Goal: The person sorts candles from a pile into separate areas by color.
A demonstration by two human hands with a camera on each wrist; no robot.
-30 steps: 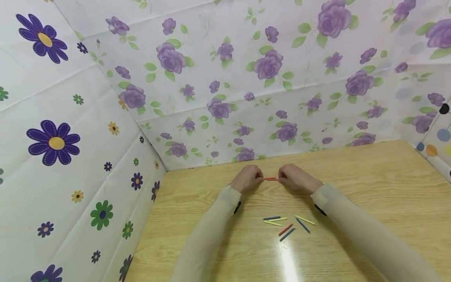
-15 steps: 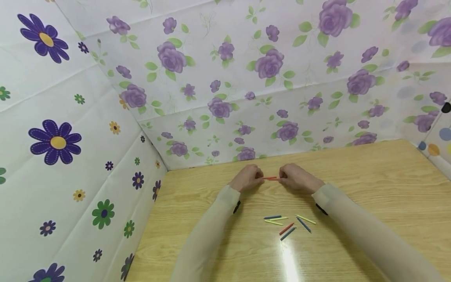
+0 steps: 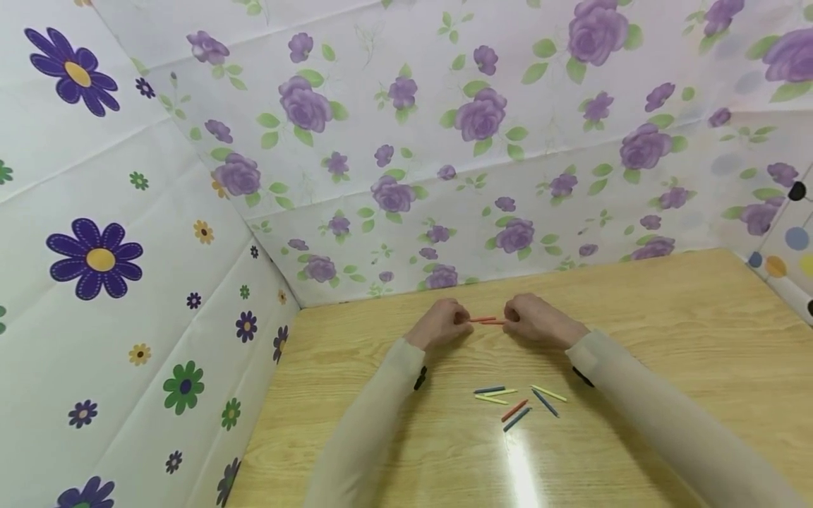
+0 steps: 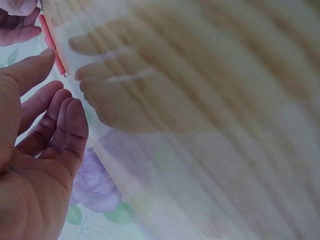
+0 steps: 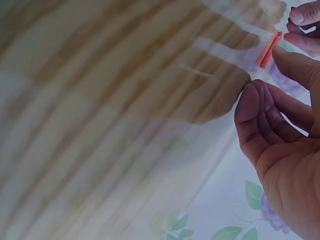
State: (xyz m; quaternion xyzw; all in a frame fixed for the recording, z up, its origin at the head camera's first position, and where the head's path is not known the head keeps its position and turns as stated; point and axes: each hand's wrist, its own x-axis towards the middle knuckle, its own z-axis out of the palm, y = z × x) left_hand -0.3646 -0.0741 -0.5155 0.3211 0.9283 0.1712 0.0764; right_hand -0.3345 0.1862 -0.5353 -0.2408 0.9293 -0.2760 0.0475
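Two red crayons (image 3: 486,320) lie side by side, partly overlapping lengthwise, on the wooden table near its back edge. At their left end is my left hand (image 3: 442,324), thumb and fingers parted. My right hand (image 3: 532,319) is at the right end, also with thumb and fingers apart. The left wrist view shows a red crayon (image 4: 52,45) just past the left thumb, with a gap between thumb and fingers. Likewise, in the right wrist view the red crayons (image 5: 270,50) sit by the right thumb tip. Whether fingertips still touch them is hard to tell.
Nearer me on the table (image 3: 343,395) lie loose crayons: a red one (image 3: 514,410), three blue ones including one on the right (image 3: 545,403), and three yellow ones including one at right (image 3: 549,393). Flower-printed cloth (image 3: 394,190) walls the back and left.
The left hand has drawn slightly to the left and the right hand slightly to the right, so more of the red crayons shows. The loose crayons stay put.
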